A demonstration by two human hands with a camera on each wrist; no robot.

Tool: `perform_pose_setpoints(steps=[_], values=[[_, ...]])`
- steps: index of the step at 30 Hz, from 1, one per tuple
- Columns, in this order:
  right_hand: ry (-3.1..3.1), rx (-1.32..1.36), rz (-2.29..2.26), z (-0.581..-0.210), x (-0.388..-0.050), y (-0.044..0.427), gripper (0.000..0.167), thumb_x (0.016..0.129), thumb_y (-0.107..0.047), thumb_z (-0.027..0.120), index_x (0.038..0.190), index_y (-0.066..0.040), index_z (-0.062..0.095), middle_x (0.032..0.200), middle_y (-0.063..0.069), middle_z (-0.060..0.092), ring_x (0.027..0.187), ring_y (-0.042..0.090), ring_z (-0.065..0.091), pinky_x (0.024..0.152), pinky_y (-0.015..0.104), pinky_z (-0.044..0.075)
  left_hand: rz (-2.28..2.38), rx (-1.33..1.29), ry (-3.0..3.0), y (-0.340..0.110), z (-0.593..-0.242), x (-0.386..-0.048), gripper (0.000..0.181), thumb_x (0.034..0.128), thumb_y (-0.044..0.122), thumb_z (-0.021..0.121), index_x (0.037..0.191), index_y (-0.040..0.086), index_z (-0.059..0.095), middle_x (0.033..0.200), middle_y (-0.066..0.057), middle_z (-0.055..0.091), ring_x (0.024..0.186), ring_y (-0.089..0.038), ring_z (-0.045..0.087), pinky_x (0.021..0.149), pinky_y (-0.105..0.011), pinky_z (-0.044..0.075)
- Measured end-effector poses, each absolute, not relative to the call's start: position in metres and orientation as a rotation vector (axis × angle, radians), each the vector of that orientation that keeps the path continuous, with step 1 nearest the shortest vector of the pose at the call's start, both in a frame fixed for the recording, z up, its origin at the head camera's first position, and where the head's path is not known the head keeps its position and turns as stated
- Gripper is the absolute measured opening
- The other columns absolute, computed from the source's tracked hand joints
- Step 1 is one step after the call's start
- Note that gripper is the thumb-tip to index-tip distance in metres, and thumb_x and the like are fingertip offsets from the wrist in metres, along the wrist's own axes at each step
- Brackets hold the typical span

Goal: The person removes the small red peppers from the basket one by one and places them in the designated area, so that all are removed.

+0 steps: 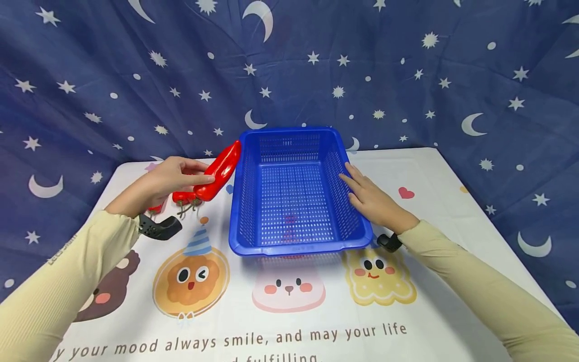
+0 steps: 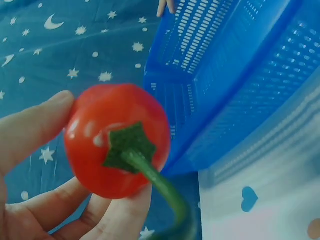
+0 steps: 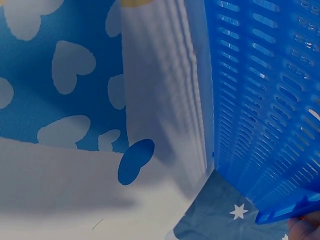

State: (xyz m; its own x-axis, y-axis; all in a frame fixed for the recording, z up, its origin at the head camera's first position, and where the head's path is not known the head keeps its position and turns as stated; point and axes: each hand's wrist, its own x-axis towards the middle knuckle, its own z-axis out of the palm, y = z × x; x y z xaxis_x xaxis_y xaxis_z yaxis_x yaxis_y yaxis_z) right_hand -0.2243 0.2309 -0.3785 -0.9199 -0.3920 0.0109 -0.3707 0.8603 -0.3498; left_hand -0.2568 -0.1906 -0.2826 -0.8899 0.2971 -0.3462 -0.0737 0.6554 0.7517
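My left hand (image 1: 174, 176) holds a long glossy red pepper (image 1: 223, 168) between thumb and fingers, raised beside the left rim of the blue basket (image 1: 300, 249). In the left wrist view the pepper (image 2: 97, 125) shows its stem end, with the green stem curving downward. My right hand (image 1: 373, 201) is on the basket's right rim, with fingers reaching over to the inner side. A bit of finger (image 3: 304, 228) appears by the rim in the right wrist view; most of that hand is out of that frame.
Behind my left hand, more red peppers (image 1: 181, 197) with green stems lie on the white printed tablecloth (image 1: 217, 286), partly hidden. A dark blue curtain (image 1: 289, 60) with stars and moons hangs at the table's back edge. Nothing lies inside the basket.
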Motion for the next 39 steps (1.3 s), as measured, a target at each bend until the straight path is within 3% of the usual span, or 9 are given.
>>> perform_pose_setpoints(steps=[7, 13, 22, 39], values=[[2.981, -0.624, -0.547, -0.379, -0.224, 0.232, 0.054, 0.099, -0.021, 0.034, 0.149, -0.003, 0.021, 0.159, 0.012, 0.002, 0.147, 0.032, 0.004, 0.118, 0.055, 0.01, 1.152, 0.073, 2.491, -0.201, -0.291, -0.258, 0.067, 0.091, 0.038, 0.059, 0.142, 0.0, 0.036, 0.137, -0.025, 0.042, 0.117, -0.036, 0.047, 0.088, -0.031, 0.053], [2.981, -0.625, -0.537, -0.379, -0.227, 0.233, 0.054, 0.1, -0.021, 0.033, 0.149, -0.003, 0.021, 0.159, 0.012, 0.001, 0.147, 0.032, 0.003, 0.118, 0.055, 0.01, 1.248, -0.068, 2.491, -0.202, -0.309, -0.264, 0.071, 0.0905, 0.042, 0.058, 0.143, 0.001, 0.035, 0.14, -0.024, 0.041, 0.116, -0.034, 0.048, 0.087, -0.029, 0.051], [2.973, -0.619, -0.546, -0.381, -0.228, 0.232, 0.055, 0.1, -0.022, 0.034, 0.149, -0.005, 0.02, 0.16, 0.011, 0.001, 0.147, 0.031, 0.003, 0.118, 0.054, 0.009, 1.384, -0.246, 2.526, -0.198, -0.343, -0.274, 0.068, 0.091, 0.04, 0.058, 0.143, 0.002, 0.036, 0.14, -0.025, 0.042, 0.115, -0.037, 0.049, 0.098, -0.048, 0.048], [2.979, -0.623, -0.561, -0.383, -0.225, 0.232, 0.054, 0.1, -0.021, 0.034, 0.149, -0.004, 0.021, 0.16, 0.011, 0.0, 0.147, 0.031, 0.003, 0.118, 0.055, 0.01, 1.479, -0.391, 2.564, -0.196, -0.392, -0.28, 0.064, 0.0915, 0.033, 0.059, 0.141, -0.002, 0.038, 0.136, -0.025, 0.045, 0.12, -0.035, 0.047, 0.099, -0.042, 0.047]])
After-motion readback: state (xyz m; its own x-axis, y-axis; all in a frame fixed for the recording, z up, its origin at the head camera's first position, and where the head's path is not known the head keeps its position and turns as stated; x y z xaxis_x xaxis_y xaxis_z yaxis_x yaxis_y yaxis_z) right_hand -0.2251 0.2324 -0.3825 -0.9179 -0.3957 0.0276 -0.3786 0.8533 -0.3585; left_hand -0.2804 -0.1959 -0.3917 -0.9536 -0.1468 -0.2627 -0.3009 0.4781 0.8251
